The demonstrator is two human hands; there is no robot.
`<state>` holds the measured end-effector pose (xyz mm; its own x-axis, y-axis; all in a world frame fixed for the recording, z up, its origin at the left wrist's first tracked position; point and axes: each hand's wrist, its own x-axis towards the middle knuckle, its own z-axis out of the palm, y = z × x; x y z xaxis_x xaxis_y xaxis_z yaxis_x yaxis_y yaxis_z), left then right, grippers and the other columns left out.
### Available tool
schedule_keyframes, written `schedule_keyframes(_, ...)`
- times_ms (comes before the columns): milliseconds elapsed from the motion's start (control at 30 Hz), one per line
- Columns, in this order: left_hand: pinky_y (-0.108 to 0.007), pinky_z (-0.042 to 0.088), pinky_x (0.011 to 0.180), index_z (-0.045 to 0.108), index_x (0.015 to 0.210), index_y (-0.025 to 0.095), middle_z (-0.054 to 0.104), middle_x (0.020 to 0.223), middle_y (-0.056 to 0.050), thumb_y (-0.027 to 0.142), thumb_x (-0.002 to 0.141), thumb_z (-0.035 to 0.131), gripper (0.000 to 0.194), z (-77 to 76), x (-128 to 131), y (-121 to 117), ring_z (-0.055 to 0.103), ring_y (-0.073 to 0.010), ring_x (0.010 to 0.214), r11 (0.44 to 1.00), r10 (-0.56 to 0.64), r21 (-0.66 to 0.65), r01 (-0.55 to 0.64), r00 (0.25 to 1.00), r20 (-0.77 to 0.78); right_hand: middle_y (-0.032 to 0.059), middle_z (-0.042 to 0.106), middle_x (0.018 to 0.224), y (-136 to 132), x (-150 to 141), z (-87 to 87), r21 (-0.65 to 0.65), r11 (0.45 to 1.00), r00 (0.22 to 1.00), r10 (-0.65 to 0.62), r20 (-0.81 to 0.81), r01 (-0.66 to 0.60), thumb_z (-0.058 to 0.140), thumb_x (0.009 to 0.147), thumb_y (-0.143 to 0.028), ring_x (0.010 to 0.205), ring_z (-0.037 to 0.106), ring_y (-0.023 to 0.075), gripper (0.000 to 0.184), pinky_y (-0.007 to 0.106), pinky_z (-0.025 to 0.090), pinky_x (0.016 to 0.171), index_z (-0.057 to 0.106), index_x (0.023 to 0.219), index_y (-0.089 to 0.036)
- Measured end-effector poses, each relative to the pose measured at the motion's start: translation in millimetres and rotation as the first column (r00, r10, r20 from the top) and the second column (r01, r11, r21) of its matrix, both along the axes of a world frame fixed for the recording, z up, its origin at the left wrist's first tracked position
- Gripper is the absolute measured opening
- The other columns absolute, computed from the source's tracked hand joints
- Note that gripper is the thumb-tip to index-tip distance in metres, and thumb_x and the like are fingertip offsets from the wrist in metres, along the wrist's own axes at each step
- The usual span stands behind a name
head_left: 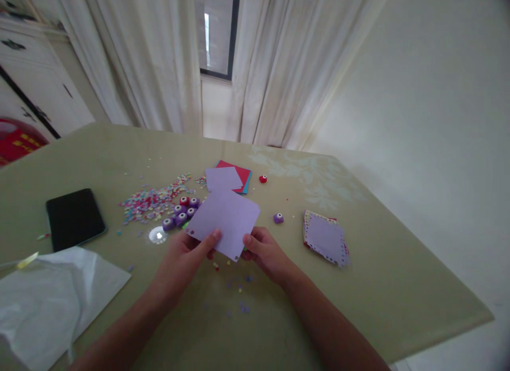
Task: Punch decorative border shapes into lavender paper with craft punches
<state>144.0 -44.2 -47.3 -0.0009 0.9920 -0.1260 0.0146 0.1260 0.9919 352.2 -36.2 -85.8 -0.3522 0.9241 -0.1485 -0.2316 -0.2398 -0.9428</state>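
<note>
Lilac sheet [226, 218] btwn L fingers [207, 244].

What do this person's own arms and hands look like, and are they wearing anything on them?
The left forearm and right forearm are bare as far as they show, with no sleeve in view. The left hand and right hand are ungloved. No watch, bracelet, cable or marking shows; some fingers are hidden, so rings cannot be ruled out.

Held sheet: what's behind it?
Past the held sheet: another purple sheet on red paper, purple punches to the left. Something green shows by the right fingers, mostly hidden. The rest behind is covered.
</note>
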Motion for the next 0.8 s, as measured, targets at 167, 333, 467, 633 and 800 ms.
schedule_keyframes(167,-0.029,0.049,0.052,0.068,0.061,0.022,0.067,0.059,-0.001,0.06,0.078,0.084,0.045,-0.9,2.9,-2.8,0.06,-0.0192,0.055,0.997,-0.071,-0.006,0.071,0.997,0.005,0.0024,0.063,0.078,-0.9,-1.1,-0.6,0.001,1.0,1.0,-0.004,0.013,0.004,0.087,0.075,-0.075,0.067,0.05,0.0139,0.062,0.028,0.039,0.066,0.074,0.088,-0.015)
schedule_keyframes(333,-0.031,0.053,0.053,0.069,0.066,0.024,0.07,0.059,-0.001,0.051,0.08,0.083,0.034,-2.4,11.2,-9.3,0.065,-0.0211,0.055,0.993,-0.097,0.06,0.101,0.994,-0.058,-0.0018,0.056,0.067,-0.9,-1.9,9.3,0.088,0.996,0.995,0.018,0.101,-0.027,0.083,0.082,-0.071,0.06,0.04,0.0117,0.056,0.026,0.031,0.059,0.075,0.082,-0.015)
schedule_keyframes(467,-0.039,0.064,0.067,0.075,0.071,0.026,0.079,0.07,-0.004,0.048,0.08,0.081,0.024,-5.6,20.4,-19.7,0.077,-0.0283,0.069,0.992,-0.028,0.123,0.039,0.995,-0.091,-0.0005,0.061,0.07,0.5,0.6,18.3,0.194,0.981,0.99,-0.015,0.141,-0.013,0.084,0.085,-0.062,0.065,0.047,0.0143,0.045,0.027,0.04,0.064,0.078,0.079,-0.017)
schedule_keyframes(633,-0.043,0.068,0.074,0.077,0.078,0.027,0.084,0.08,-0.005,0.044,0.078,0.083,0.017,-9.9,23.7,-25.5,0.081,-0.0304,0.076,0.991,-0.008,0.134,0.013,0.999,-0.036,0.0038,0.075,0.084,1.5,5.4,13.8,0.232,0.972,0.995,-0.045,0.09,0.023,0.086,0.083,-0.059,0.077,0.062,0.0193,0.041,0.031,0.051,0.076,0.083,0.088,-0.019)
schedule_keyframes(800,-0.041,0.068,0.076,0.08,0.081,0.025,0.087,0.087,-0.007,0.045,0.082,0.084,0.021,-3.7,20.0,-19.8,0.083,-0.0321,0.086,0.985,-0.139,0.114,0.127,0.985,0.105,0.0054,0.076,0.084,-1.0,3.9,1.8,0.146,0.986,0.996,-0.084,0.031,0.078,0.087,0.081,-0.06,0.071,0.061,0.018,0.044,0.03,0.05,0.071,0.084,0.095,-0.018)
